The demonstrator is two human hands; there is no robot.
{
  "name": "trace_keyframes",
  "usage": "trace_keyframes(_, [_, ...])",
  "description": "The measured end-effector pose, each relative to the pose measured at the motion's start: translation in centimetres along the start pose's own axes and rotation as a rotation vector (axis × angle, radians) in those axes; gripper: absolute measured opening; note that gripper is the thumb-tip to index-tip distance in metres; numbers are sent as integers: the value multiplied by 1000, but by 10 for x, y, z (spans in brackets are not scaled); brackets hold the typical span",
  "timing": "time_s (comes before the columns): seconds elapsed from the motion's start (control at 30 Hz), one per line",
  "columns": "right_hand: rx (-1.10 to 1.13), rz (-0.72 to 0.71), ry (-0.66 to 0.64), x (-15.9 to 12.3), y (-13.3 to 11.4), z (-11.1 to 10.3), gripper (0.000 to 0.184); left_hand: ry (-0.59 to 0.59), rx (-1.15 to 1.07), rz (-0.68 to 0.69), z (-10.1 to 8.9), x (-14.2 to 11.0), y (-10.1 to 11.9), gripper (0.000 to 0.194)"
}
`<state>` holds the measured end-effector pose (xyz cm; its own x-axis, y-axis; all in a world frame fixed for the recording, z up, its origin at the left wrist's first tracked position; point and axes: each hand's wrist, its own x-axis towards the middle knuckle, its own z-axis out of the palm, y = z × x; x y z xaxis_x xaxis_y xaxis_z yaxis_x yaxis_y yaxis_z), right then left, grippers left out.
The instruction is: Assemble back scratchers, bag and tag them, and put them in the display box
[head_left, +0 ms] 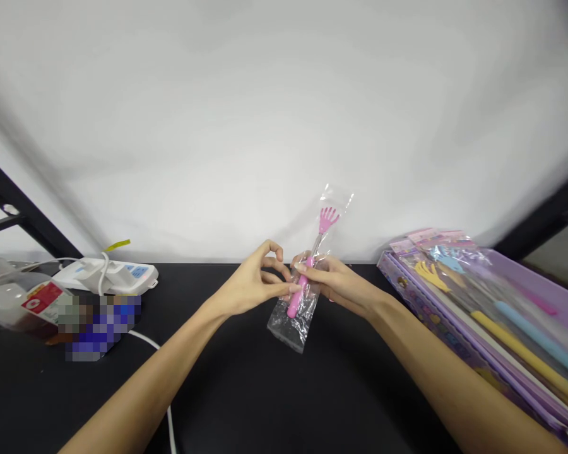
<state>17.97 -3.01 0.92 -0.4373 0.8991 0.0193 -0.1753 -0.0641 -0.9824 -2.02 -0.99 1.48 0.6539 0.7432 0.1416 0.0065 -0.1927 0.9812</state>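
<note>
A pink back scratcher with a small hand-shaped head and a metal shaft lies inside a clear plastic bag, tilted with its head up and to the right. My right hand grips it through the bag around the upper handle, thumb in front and fingers partly hidden behind. From the left, my left hand comes close to the handle, its fingers curved and apart. Its thumb tip meets the bag at the handle; whether it presses there I cannot tell.
On the right, a purple box holds several bagged back scratchers, including yellow and blue ones. A white power strip with plugs and a cable lies left on the black table, beside a clear bag. A white wall stands behind.
</note>
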Motion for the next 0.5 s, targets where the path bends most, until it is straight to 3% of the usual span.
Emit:
trace_keyframes(0.23, [4,-16,369,9,7,-15,33,-95,123,-95,-7,-3,-2,49])
trace_keyframes(0.37, [-193,-48,323,10,13,-23,33,-178,134,-163,-7,-3,-11,46])
trace_keyframes(0.5, [-341,-92,251,9,12,-19,32,22,188,-77,-7,2,-15,37])
